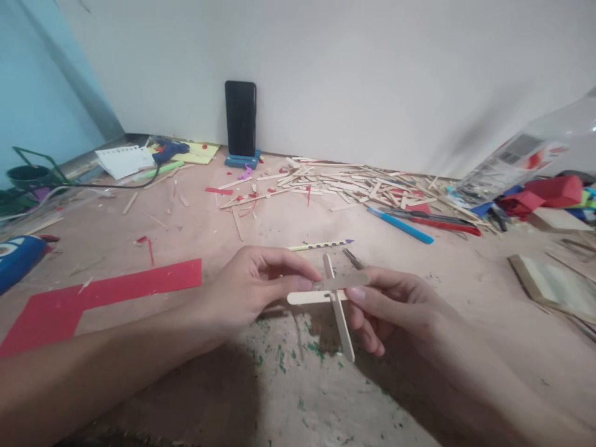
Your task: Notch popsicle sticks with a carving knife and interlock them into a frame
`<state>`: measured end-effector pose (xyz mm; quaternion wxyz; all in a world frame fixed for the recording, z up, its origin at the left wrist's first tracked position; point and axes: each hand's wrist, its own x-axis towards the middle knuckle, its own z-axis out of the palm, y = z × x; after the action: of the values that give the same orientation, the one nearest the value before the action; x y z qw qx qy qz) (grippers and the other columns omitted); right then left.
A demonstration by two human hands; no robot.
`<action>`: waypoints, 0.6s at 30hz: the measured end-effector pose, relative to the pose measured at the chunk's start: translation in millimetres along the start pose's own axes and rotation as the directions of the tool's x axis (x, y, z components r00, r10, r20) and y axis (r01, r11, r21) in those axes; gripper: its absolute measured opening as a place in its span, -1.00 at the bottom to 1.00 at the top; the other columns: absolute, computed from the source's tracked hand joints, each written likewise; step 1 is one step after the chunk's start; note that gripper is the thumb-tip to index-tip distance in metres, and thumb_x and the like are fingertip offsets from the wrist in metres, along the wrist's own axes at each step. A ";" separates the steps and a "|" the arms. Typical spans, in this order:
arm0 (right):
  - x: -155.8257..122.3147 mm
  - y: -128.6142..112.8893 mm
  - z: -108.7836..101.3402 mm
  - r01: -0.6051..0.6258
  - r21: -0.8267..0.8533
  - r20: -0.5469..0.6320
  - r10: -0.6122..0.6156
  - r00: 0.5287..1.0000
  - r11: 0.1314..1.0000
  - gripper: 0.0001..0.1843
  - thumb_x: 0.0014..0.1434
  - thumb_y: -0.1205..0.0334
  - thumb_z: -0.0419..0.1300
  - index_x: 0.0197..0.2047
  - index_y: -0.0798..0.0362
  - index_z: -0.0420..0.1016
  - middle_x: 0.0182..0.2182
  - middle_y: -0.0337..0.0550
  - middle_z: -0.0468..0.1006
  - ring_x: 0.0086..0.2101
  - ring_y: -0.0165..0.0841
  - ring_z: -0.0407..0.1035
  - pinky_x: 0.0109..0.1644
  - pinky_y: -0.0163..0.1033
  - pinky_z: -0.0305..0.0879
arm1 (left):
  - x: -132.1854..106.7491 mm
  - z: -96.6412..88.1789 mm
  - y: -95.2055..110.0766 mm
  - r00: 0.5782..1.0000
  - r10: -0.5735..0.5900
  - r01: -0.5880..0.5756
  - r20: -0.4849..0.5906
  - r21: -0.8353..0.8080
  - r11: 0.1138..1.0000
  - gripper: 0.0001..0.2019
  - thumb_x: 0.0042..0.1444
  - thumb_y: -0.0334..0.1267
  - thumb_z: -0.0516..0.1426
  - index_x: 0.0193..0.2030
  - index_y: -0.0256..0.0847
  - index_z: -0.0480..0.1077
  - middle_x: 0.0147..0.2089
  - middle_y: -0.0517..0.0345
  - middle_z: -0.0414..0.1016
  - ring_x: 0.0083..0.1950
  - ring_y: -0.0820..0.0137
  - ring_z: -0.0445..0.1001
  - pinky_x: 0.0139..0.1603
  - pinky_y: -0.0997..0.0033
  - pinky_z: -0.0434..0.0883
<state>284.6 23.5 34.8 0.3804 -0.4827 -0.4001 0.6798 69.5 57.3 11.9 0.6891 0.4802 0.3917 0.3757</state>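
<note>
Both hands hold a small cross of wooden craft sticks (338,310) just above the floor. My left hand (251,285) pinches the end of a horizontal stick with thumb and fingertips. My right hand (395,307) grips the other side, thumb on top and fingers curled beneath. One long stick points down toward me, and two short ones lie across it. A pencil with purple dots (321,244) lies on the floor just beyond the hands.
A heap of craft sticks (354,183) is scattered toward the wall. Near it lie a blue pen (400,225) and a red cutter (442,222). A phone (241,119) leans against the wall. A glue gun (167,150) is back left, red paper (107,292) left.
</note>
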 end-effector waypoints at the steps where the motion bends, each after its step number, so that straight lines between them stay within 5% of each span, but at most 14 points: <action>1: -0.2 0.4 0.7 0.005 0.016 0.011 -0.005 1.000 1.000 -0.72 0.13 0.09 0.50 -0.45 0.09 0.62 -0.53 -0.21 0.55 -0.58 -0.51 0.34 -0.50 -0.38 0.25 | 0.2 0.4 -1.0 1.000 -0.012 0.012 -0.002 -0.015 1.000 -0.83 0.05 -0.17 0.43 -0.27 -0.19 0.67 -0.37 0.14 0.61 -0.39 0.43 0.51 -0.35 0.48 0.42; 7: 5.3 2.0 -5.7 0.029 0.053 0.019 -0.030 0.999 0.998 -0.76 0.11 0.14 0.52 -0.41 0.10 0.64 -0.50 -0.20 0.58 -0.58 -0.50 0.39 -0.51 -0.41 0.31 | -0.3 -0.5 2.3 0.998 0.045 -0.046 -0.038 -0.028 0.999 -0.83 0.06 -0.17 0.43 -0.23 -0.16 0.67 -0.24 0.10 0.66 -0.25 0.37 0.57 -0.22 0.42 0.48; 15: 3.5 4.7 -3.3 0.023 0.055 0.098 -0.028 0.995 0.998 -0.76 0.20 0.13 0.46 -0.39 0.12 0.65 -0.51 -0.19 0.60 -0.57 -0.51 0.43 -0.48 -0.45 0.37 | -2.9 2.7 -1.3 1.000 -0.006 0.006 0.012 -0.005 1.000 -0.87 0.10 -0.18 0.41 -0.27 -0.17 0.66 -0.39 0.19 0.54 -0.44 0.54 0.38 -0.45 0.56 0.24; 18: 3.5 4.4 -4.0 0.021 0.058 0.099 -0.027 0.995 0.998 -0.78 0.21 0.14 0.46 -0.37 0.10 0.67 -0.50 -0.20 0.60 -0.57 -0.51 0.43 -0.47 -0.44 0.39 | -3.6 3.2 -1.4 0.999 -0.017 0.018 0.028 -0.028 0.999 -0.89 0.12 -0.19 0.41 -0.25 -0.13 0.67 -0.35 0.21 0.57 -0.40 0.56 0.42 -0.40 0.60 0.29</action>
<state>286.9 25.6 28.7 0.3816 -0.4324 -0.4050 0.7095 71.1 52.6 12.0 0.7045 0.4723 0.3808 0.3682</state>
